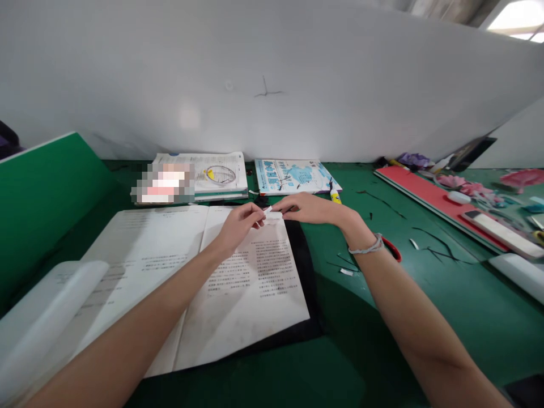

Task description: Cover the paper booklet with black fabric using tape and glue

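Pinching white slip point(268, 209), small, narrow | left hand point(243, 225) | right hand point(304, 208): cannot tell grip

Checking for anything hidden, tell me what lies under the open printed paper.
Black material shows past the right edge of the printed paper, on the green tabletop; whatever else the paper covers can't be seen.

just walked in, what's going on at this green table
A person is working over a printed sheet with bare hands. The left hand pinches a small white paper strip near the sheet's top right corner. The right hand is close beside it; its exact grip is unclear. Black material shows beneath the sheet's right edge.
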Demonstrator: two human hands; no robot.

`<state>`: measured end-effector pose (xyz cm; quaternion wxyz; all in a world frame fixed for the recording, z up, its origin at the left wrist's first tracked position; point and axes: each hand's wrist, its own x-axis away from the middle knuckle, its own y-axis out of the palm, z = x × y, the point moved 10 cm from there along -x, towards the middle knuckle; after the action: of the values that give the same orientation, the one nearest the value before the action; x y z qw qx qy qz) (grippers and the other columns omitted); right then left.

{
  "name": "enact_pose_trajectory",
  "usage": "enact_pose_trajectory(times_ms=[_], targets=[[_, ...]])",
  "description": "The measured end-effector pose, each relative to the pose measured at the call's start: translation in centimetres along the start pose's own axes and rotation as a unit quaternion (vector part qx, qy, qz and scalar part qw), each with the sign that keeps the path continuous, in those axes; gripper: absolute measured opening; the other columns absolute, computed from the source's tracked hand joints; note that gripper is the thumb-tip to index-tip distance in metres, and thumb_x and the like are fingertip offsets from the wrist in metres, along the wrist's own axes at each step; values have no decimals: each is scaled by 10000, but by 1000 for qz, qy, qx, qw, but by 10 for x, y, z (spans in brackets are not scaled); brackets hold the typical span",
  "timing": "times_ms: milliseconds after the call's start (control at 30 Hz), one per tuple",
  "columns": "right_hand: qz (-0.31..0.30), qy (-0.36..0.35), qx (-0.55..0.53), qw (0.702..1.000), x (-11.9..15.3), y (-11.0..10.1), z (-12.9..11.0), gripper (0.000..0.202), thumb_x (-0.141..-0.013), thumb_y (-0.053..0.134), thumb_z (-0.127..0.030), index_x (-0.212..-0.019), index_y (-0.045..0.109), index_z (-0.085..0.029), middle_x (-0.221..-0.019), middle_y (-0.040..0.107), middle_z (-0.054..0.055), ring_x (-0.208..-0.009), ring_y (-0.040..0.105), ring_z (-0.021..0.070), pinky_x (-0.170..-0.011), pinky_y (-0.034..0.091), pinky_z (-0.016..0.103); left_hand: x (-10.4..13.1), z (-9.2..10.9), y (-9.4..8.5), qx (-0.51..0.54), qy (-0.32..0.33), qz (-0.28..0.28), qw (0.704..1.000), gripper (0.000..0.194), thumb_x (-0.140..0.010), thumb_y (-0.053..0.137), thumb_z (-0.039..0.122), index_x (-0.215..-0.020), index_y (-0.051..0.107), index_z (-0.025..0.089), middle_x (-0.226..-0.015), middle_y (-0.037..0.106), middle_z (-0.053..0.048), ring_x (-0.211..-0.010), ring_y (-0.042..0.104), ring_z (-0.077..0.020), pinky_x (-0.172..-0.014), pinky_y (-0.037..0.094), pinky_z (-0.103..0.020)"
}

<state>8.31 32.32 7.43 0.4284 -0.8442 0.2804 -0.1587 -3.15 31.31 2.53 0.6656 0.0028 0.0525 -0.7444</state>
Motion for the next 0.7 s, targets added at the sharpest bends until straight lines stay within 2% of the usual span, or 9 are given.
enact_pose_trajectory(times_ms=[233, 333, 400, 467, 500, 567, 633, 700], targets=[[69, 25, 141, 987, -2, -3, -2, 468, -847, 462, -139, -1236, 638, -331, -1122, 690, 32, -966, 609, 222, -811, 437, 351, -2, -3, -8, -22, -3, 27, 999, 166, -777, 612, 343, -707, 589, 194, -659, 571, 15, -665, 521, -135, -676, 409, -281], [115, 70, 247, 960, 0, -9, -3, 504, -848, 464, -118, -1283, 600, -334, -1034, 705, 62, -898, 618, 231, -711, 435, 332, -2, -1, -9, -20, 9, 29, 999, 160, -780, 609, 333, -702, 593, 194, -646, 572, 14, -660, 518, -134, -672, 407, -277], [153, 117, 312, 930, 3, -18, 0, 504, -847, 457, -92, -1293, 593, -284, -950, 707, 97, -822, 620, 224, -653, 414, 319, -2, 1, -9, -18, 13, 31, 999, 158, -780, 605, 322, -693, 593, 191, -645, 574, 11, -656, 517, -134, -671, 407, -279], [189, 155, 329, 912, 7, -29, 3, 428, -869, 442, -111, -1232, 634, -233, -900, 703, 117, -778, 617, 221, -629, 397, 320, -1, 2, -8, -14, 13, 29, 999, 157, -780, 599, 313, -685, 596, 189, -648, 577, 6, -655, 517, -135, -669, 407, -282], [202, 161, 309, 915, 8, -33, 4, 374, -885, 438, -142, -1172, 665, -224, -888, 703, 112, -772, 616, 219, -628, 392, 322, -1, 3, -7, -12, 13, 27, 999, 155, -780, 595, 309, -683, 601, 188, -652, 578, 4, -656, 518, -136, -669, 408, -283], [211, 136, 216, 944, 8, -35, 2, 282, -911, 443, -242, -1011, 707, -225, -864, 705, 79, -768, 615, 205, -635, 396, 320, 0, 4, -6, -5, 13, 24, 1000, 150, -778, 588, 301, -683, 612, 187, -671, 584, 2, -664, 523, -136, -672, 411, -282], [196, 89, 93, 972, 4, -31, -5, 258, -907, 467, -323, -843, 692, -216, -803, 697, 42, -731, 612, 174, -638, 409, 307, 0, 5, -5, 4, 16, 24, 1000, 139, -777, 583, 288, -685, 618, 189, -688, 587, 3, -671, 526, -133, -674, 415, -279], [174, 54, -7, 983, 2, -25, -13, 234, -884, 501, -328, -750, 646, -203, -729, 680, 19, -683, 607, 144, -640, 422, 290, 1, 5, -5, 15, 17, 22, 999, 127, -774, 580, 273, -686, 620, 191, -697, 588, 6, -675, 528, -131, -676, 421, -276]])
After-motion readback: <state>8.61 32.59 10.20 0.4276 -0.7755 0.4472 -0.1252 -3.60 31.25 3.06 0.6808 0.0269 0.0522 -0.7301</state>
